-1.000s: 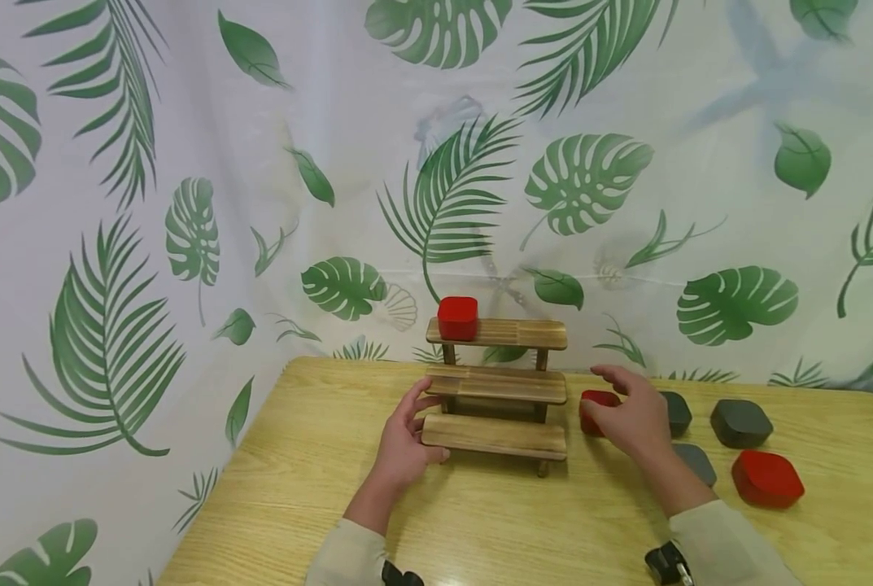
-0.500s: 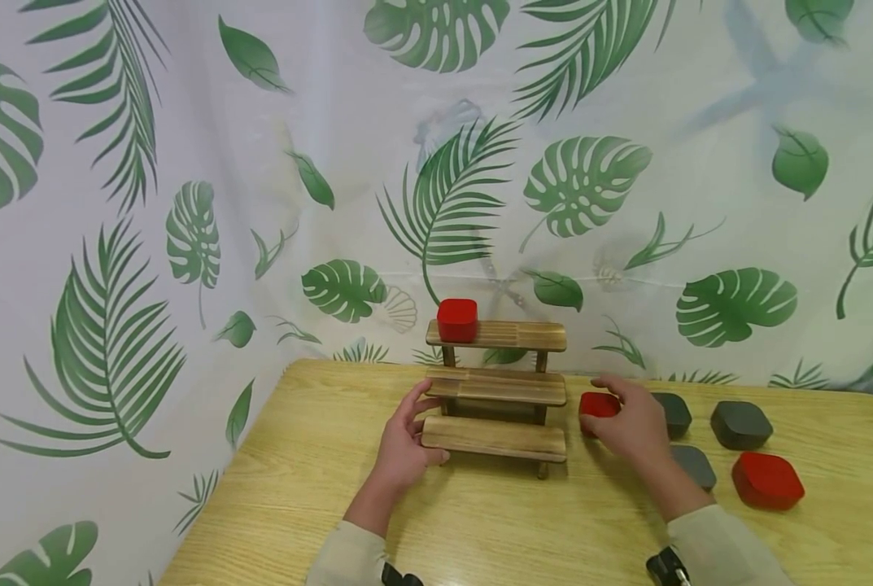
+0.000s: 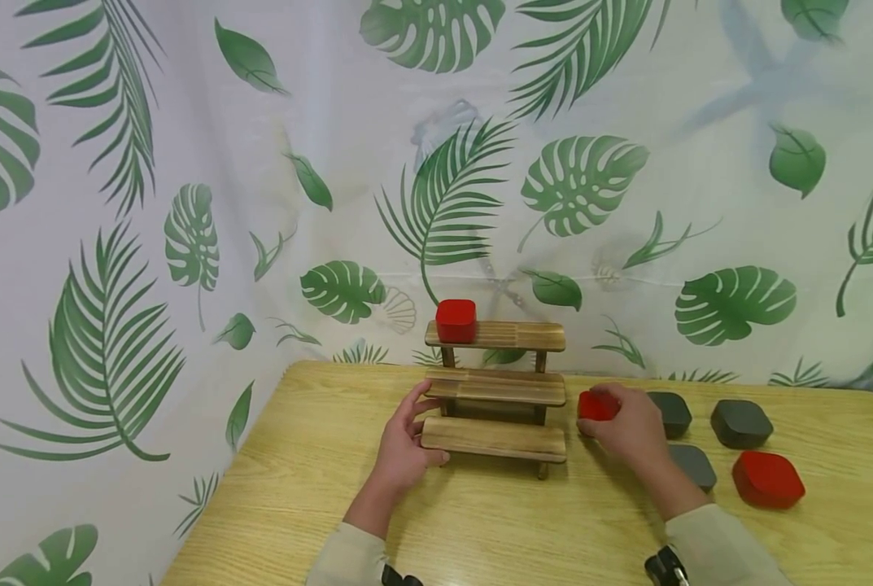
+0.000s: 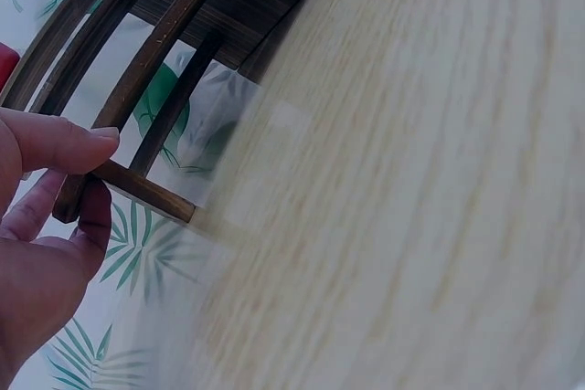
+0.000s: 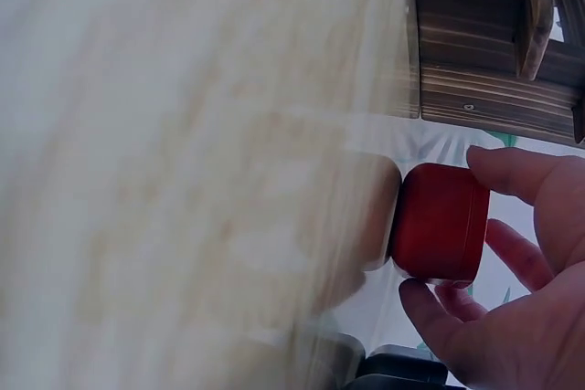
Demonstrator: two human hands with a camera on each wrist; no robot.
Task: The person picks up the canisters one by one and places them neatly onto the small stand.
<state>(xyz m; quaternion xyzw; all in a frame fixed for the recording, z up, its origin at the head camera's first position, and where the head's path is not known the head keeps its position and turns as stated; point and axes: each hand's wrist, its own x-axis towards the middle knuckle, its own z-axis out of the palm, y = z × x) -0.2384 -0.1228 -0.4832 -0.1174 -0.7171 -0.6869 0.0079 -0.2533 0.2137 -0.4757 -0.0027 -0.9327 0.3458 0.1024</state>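
A three-step wooden display stand (image 3: 495,439) stands on the table, its left end held by my left hand (image 3: 401,449). In the left wrist view the thumb lies on one side of a step's end (image 4: 117,121), with fingers curled round the other. To the right of the stand, my right hand (image 3: 635,431) pinches a small red box (image 3: 595,407) with rounded corners. The right wrist view shows thumb and fingers on opposite sides of that red box (image 5: 439,224), which is right at the tabletop. Another red box (image 3: 456,321) sits at the left of the stand's top step.
Beyond my right hand lie several dark grey boxes, among them one at the back (image 3: 741,423) and one partly behind my wrist (image 3: 692,467). A larger red box (image 3: 768,480) is at the right front. A leaf-patterned cloth (image 3: 590,285) hangs behind the table (image 3: 480,529).
My right hand has lowered and closed its thumb and fingers onto the small red box. The left hand has stayed on the stand.
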